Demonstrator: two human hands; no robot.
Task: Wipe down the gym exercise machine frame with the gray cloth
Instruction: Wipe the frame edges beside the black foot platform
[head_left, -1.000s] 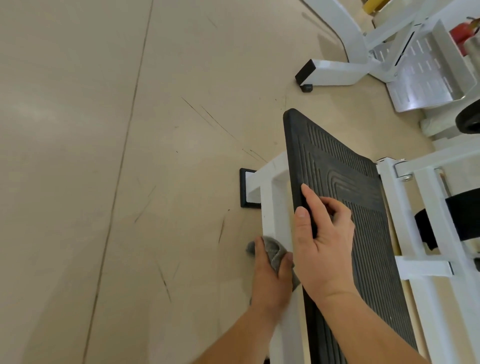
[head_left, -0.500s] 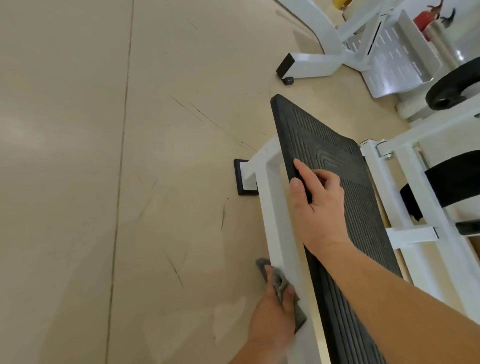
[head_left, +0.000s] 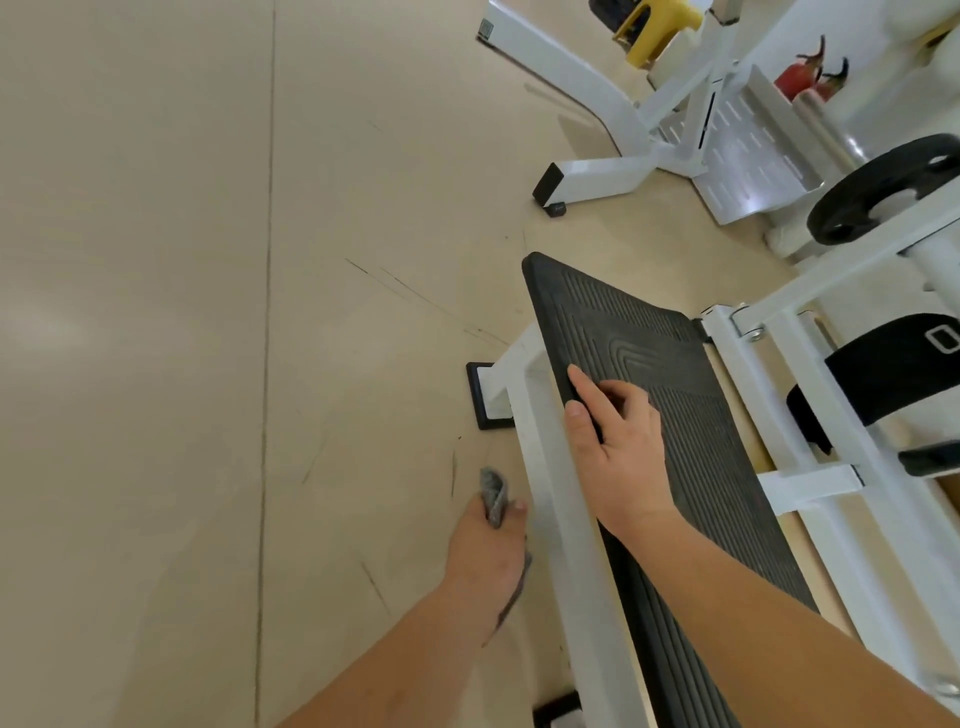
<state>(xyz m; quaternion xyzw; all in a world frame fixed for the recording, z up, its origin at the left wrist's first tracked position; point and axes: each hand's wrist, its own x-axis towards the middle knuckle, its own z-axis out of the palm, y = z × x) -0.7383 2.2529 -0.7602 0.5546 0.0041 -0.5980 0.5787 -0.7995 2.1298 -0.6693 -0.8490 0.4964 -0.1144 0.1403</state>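
Stretching across most of the view is the beige floor (head_left: 208, 364), scuffed with dark streaks. On it stands the white machine frame (head_left: 810, 488), whose nearest rail (head_left: 566, 519) runs long and straight from the bottom of the view up and away to a black foot pad (head_left: 480, 402). A black ribbed plate (head_left: 675, 364) lies tilted just right of that rail, its left edge overhanging it. The right hand (head_left: 623, 467) grips that edge, thumb on the rim and fingers curled on the ribs, seemingly as a brace. The left hand (head_left: 488, 556) sits lower, left of the rail and close to its outer face, fingers and thumb bunched round the gray cloth (head_left: 493, 493), a fold of which pokes out ahead of the knuckles. Whether the cloth touches the paint I cannot tell. The rail lies to the right of the cloth hand, the nearer of the two to that outer face, so the next stroke likely means pressing rightward, then sliding along the rail's length.
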